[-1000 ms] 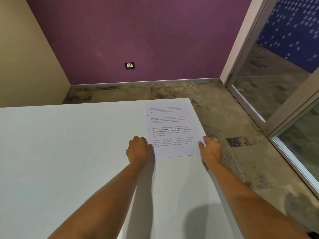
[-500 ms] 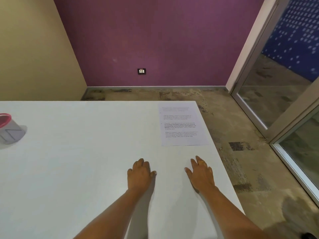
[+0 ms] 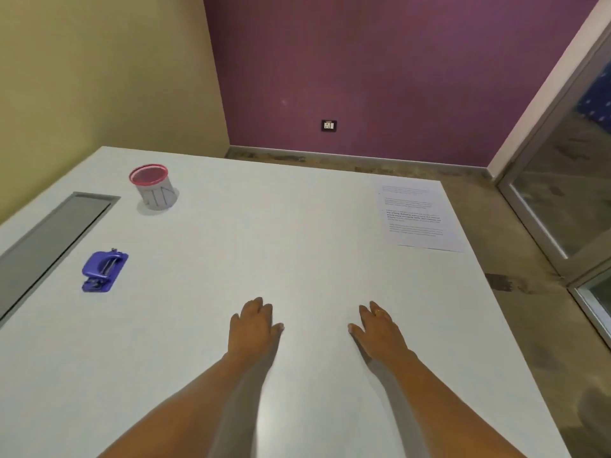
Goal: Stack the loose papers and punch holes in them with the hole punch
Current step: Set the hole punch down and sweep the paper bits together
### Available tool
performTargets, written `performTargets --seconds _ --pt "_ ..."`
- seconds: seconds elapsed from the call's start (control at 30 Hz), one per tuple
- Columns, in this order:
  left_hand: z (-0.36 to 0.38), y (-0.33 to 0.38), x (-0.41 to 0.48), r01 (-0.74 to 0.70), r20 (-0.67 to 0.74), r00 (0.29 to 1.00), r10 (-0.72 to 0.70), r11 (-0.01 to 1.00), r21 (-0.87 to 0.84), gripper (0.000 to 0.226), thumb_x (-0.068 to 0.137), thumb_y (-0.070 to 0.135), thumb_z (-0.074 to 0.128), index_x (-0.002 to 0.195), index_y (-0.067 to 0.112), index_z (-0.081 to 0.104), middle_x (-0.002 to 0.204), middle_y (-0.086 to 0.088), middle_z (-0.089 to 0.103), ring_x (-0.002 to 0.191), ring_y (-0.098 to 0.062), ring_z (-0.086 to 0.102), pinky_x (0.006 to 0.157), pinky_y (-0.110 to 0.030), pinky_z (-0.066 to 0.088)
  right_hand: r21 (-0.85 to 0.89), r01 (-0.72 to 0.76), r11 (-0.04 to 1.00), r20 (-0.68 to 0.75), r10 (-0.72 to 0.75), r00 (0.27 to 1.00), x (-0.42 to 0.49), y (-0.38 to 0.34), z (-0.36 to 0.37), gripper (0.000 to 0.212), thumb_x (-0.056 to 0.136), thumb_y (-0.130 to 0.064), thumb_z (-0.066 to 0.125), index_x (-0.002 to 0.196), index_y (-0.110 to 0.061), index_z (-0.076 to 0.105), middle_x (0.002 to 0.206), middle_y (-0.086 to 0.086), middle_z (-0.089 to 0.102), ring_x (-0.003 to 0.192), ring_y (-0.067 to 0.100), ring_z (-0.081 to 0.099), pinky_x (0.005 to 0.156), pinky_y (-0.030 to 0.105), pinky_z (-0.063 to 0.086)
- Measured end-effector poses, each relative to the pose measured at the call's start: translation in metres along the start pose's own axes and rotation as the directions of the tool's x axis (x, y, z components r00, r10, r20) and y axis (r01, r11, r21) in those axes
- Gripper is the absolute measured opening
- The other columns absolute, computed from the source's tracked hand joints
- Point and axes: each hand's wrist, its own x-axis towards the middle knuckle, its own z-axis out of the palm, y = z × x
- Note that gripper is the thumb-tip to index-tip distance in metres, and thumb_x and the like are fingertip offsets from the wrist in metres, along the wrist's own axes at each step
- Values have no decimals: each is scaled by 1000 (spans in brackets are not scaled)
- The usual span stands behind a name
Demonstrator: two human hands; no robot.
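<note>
A person stands at a white table (image 3: 297,246) with both forearms stretched out over it. The left hand (image 3: 254,328) and the right hand (image 3: 378,332) lie palm down on the bare tabletop, fingers straight and loosely spread, with a clear gap between the two hands. Neither hand grips anything. A gold ring (image 3: 379,312) sits on one finger of the right hand.

Far off to the left, towards the back of the table, stands a small grey mesh cup (image 3: 155,193) with a red rim, upright. Whether it holds anything cannot be told from this angle. In front of the cup a long grey panel (image 3: 49,233) is set flush into the tabletop.

The papers (image 3: 418,216), white with printed text, lie flat at the far right corner of the table, their right edge close to the table's edge. They are well apart from both hands, beyond and to the right of the right hand. Whether this is one sheet or several cannot be told.

The blue hole punch (image 3: 104,271) rests just beside the grey panel, well to the left of the left hand and slightly beyond it.
</note>
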Motion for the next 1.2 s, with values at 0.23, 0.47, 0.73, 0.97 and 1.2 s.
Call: performTargets --seconds 0.23,0.47,0.73,0.97,1.2 --pt "-28 -115 -34 62 39 997 -60 997 -37 42 91 42 44 123 13 48 150 -2 29 139 -11 25 106 -35 33 -33 60 998 27 -59 998 -20 -101 52 61 96 -43 36 147 -15 18 158 9 5 146 24 3 116 40 20" --pt "-41 -225 -56 100 54 994 -96 992 -76 33 91 44 45 96 12 51 108 -1 45 118 -19 46 89 -36 44 -63 100 993 50 -97 994 -29 -193 97 61 95 -45 39 146 -17 21 158 7 6 146 23 3 114 44 23" --pt "-50 -327 -58 168 89 984 -156 973 -157 52 91 41 49 135 16 41 152 -2 27 140 -18 24 106 -38 31 -67 117 991 23 -115 993 -23 -270 132 62 94 -44 41 146 -17 22 158 8 7 146 23 4 115 46 19" --pt "-60 -372 -38 195 -4 979 -205 938 -286 38 88 34 55 116 8 57 130 -8 51 120 -23 47 91 -34 40 -69 135 988 33 -133 990 -6 -311 141 62 94 -44 42 146 -18 22 158 8 7 146 23 4 116 47 17" --pt "-92 -376 13 277 -85 884 -459 663 -695 33 87 21 59 115 2 61 116 -17 64 107 -29 59 87 -28 41 -111 143 984 -33 -147 989 25 -332 148 60 96 -42 37 147 -19 16 158 7 5 146 21 1 116 46 11"
